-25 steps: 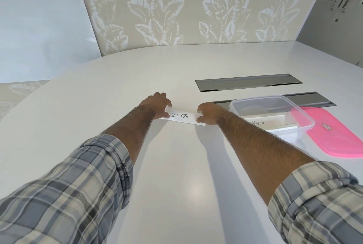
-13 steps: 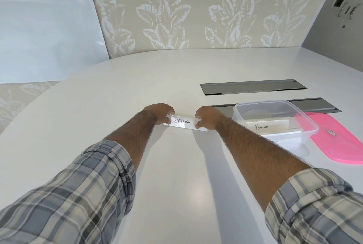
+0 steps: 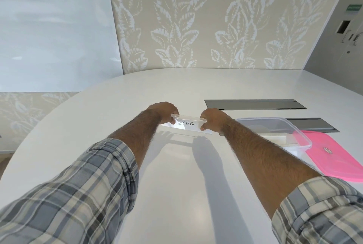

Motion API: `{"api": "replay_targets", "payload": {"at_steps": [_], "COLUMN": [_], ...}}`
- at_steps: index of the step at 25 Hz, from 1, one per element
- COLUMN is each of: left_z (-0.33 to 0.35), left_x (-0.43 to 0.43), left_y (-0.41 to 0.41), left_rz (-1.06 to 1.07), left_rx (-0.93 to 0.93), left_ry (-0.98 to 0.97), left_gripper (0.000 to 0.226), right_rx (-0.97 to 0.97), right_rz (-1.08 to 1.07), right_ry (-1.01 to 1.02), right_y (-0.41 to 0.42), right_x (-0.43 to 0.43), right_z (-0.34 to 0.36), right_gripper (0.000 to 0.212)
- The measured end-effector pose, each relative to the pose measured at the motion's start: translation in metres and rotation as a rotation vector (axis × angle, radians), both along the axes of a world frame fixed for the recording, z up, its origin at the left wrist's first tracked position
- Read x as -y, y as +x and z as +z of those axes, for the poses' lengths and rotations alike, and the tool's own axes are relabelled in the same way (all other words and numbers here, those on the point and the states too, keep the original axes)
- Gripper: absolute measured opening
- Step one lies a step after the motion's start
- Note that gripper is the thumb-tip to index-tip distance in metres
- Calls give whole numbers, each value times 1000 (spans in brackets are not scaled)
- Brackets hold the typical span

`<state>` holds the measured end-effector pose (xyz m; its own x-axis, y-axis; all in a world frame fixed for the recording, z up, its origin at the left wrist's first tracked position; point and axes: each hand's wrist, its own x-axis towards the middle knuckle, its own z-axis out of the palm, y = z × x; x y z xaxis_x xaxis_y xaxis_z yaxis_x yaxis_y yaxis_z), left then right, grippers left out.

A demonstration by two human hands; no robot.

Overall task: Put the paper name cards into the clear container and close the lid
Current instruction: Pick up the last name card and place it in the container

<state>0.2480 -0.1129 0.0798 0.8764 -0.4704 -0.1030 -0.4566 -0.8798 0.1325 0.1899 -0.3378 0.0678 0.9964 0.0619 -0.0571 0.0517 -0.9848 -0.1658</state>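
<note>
A white paper name card (image 3: 186,125) marked ZEBRA is held a little above the white table (image 3: 176,175), its shadow falling on the surface below. My left hand (image 3: 164,112) pinches its left end and my right hand (image 3: 212,120) pinches its right end. To the right stands the clear container (image 3: 298,132), open, with white paper cards lying inside; my right forearm hides part of it. The pink lid (image 3: 332,157) lies flat on the table just right of the container.
Two grey cable hatches are set into the table: one (image 3: 255,104) beyond my right hand, the other (image 3: 314,126) behind the container. A leaf-patterned wall stands past the table's far edge, with a door at the far right.
The ZEBRA card, lying on the table a second ago, is now lifted off the surface between both hands. The view has tilted upward.
</note>
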Motion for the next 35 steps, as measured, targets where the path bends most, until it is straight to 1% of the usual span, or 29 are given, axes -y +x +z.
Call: {"api": "replay_targets", "payload": {"at_steps": [2,5,6,8,9,14,17,23,31,35], "left_z": [11,32,38,50,55,74,78,81,85,75], "left_x": [1,7,10,19,23,64,106,191,261,287], "left_y": [-7,-24,-30,-43,-49,-87,-110,-145,-150,-142], "left_rz": [2,12,17,26,35,105,118,122,87,58], "left_rx": [16,45,60,90,99,135,145,173,184,177], "left_ry": [6,17,19,32,36,24,29,25,30,27], "left_gripper": [43,45,46,46,46,44,42,43,37,39], "right_rx": [17,38,42,53,63,116,122,145,142,122], "right_rz": [17,37,33,20,28,97,122,124,74,40], "right_ry": [-13,-23,-17,-9,-20,-32,-56,-127,-147,-173], "right_y": [-5,-17,-20,-28,-32,-57,-73,-99,-111,-105], "right_x": [1,8,12,21,25,67,109,191,259,285], "right_z": [13,31,35,45,50,72,81,92,81,70], "right_gripper": [42,29,33,51,54,55,51,57,57,55]}}
